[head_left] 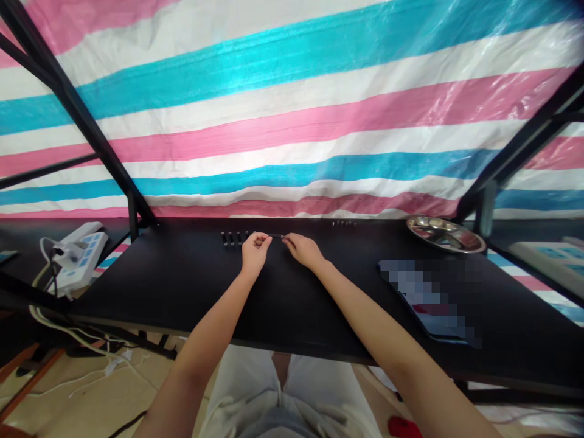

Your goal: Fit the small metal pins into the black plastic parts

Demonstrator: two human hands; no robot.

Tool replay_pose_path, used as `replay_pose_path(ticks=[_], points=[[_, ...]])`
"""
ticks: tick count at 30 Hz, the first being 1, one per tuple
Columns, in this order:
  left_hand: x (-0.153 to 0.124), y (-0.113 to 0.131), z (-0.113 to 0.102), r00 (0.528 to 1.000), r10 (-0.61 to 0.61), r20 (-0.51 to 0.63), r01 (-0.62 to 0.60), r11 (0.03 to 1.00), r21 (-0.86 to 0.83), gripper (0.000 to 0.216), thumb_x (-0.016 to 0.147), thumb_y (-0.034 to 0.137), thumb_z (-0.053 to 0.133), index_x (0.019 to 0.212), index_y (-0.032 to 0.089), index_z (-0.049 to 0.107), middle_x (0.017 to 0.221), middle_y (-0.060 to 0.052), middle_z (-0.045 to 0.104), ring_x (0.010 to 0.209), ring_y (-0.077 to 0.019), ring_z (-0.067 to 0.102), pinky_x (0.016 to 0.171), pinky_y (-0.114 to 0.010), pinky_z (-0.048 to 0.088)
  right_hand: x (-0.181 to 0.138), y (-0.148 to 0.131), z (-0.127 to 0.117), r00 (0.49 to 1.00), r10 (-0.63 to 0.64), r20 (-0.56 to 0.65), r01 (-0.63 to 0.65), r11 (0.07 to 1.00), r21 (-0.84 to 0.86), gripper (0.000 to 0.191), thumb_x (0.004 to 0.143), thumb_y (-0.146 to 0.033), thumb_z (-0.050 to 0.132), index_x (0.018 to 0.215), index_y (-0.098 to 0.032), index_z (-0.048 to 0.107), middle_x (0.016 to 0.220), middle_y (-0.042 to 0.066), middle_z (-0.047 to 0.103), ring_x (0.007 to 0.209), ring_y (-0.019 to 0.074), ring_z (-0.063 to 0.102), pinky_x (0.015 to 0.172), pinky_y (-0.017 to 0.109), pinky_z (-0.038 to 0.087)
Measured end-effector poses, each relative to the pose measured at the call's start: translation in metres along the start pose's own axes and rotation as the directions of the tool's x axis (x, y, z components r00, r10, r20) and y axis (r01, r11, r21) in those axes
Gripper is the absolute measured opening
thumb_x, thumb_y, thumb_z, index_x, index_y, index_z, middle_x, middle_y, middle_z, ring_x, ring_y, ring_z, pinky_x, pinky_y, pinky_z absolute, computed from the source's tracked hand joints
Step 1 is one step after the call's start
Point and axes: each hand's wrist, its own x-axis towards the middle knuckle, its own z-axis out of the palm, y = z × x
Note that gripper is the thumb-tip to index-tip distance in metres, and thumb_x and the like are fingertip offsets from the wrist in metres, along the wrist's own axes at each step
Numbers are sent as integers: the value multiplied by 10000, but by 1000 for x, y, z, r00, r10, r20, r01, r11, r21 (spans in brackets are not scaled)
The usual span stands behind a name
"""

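Observation:
My left hand (256, 250) is closed in a pinch at the left end of a thin, short dark rod (276, 235), near the back of the black table. From the other side my right hand (303, 249) pinches the rod's right end between thumb and fingers. The rod lies roughly level between the two hands; its exact kind is too small to tell. Just left of my left hand, several small black cylinders (231, 239) with lighter ends are lined up in a row. Part of that row is hidden behind the left hand.
Tiny silvery pieces (344, 223) sit along the table's back edge. At the back right is a round metal divided tray (477, 246). A flat, bluish pixelated item (444, 325) lies right of my right arm. A white power strip (89, 258) with cables is at left; black frame posts (98, 143) flank the table.

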Motion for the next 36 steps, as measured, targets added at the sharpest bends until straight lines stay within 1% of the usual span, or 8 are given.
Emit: replay_pose_path(ticks=[8, 12, 16, 21, 24, 28, 32, 36], points=[[-1, 1, 0, 1000, 14, 7, -14, 999, 30, 145, 712, 286, 604, 748, 148, 579, 670, 8, 571, 565, -75, 496, 576, -208, 424, 0, -2, -1, 1000, -3, -9, 3, 1000, -10, 261, 909, -308, 358, 921, -193, 592, 880, 51, 655, 772, 151, 594, 642, 238, 401], [-2, 2, 0, 998, 53, 36, -56, 994, 91, 133, 724, 278, 587, 754, 148, 586, 704, -3, 589, 568, -74, 492, 570, -207, 416, 0, 0, 0, 1000, -23, -17, 22, 999, -27, 271, 914, -302, 348, 931, -185, 593, 896, 58, 652, 790, 149, 592, 658, 236, 403], [-3, 2, 0, 996, 81, 32, -85, 989, 122, 143, 736, 280, 572, 772, 143, 596, 748, -21, 613, 581, -78, 502, 565, -206, 415, 0, 1, 1, 999, -45, -14, 44, 997, -57, 276, 914, -295, 347, 941, -182, 598, 905, 62, 648, 804, 151, 589, 669, 238, 407], [-4, 4, -1, 987, 150, 54, -157, 971, 179, 186, 775, 280, 524, 858, 145, 622, 807, -47, 634, 606, -88, 526, 542, -204, 414, 0, 2, 2, 999, -24, -24, 22, 998, -61, 270, 908, -291, 355, 936, -185, 602, 905, 64, 649, 794, 154, 587, 660, 242, 409], [-5, 5, -2, 966, 234, 107, -253, 936, 243, 227, 796, 244, 491, 966, 163, 620, 843, -48, 636, 626, -89, 535, 579, -212, 440, 0, 3, 2, 999, 1, -40, -2, 999, -32, 270, 905, -294, 357, 927, -186, 604, 899, 63, 654, 794, 158, 592, 658, 244, 413], [-8, 3, -2, 920, 334, 206, -385, 871, 306, 278, 816, 191, 447, 1043, 182, 608, 881, -43, 630, 658, -90, 541, 673, -235, 475, -1, 3, 1, 998, 23, -54, -23, 1000, -9, 263, 900, -298, 366, 914, -188, 605, 895, 61, 659, 795, 165, 601, 665, 254, 422], [-10, 0, -1, 897, 352, 268, -429, 840, 332, 305, 814, 159, 438, 1063, 187, 611, 915, -44, 635, 717, -103, 565, 732, -258, 490, 0, 3, 2, 999, 19, -49, -19, 1000, -10, 225, 884, -273, 394, 922, -189, 599, 899, 62, 657, 794, 161, 602, 666, 256, 426], [-11, -3, 0, 881, 336, 332, -449, 815, 367, 321, 803, 147, 451, 1075, 190, 615, 987, -47, 634, 837, -128, 585, 795, -282, 493, 0, 3, 2, 999, 39, -25, -38, 999, 10, 189, 861, -246, 427, 941, -189, 588, 893, 52, 653, 790, 155, 600, 649, 251, 425]])
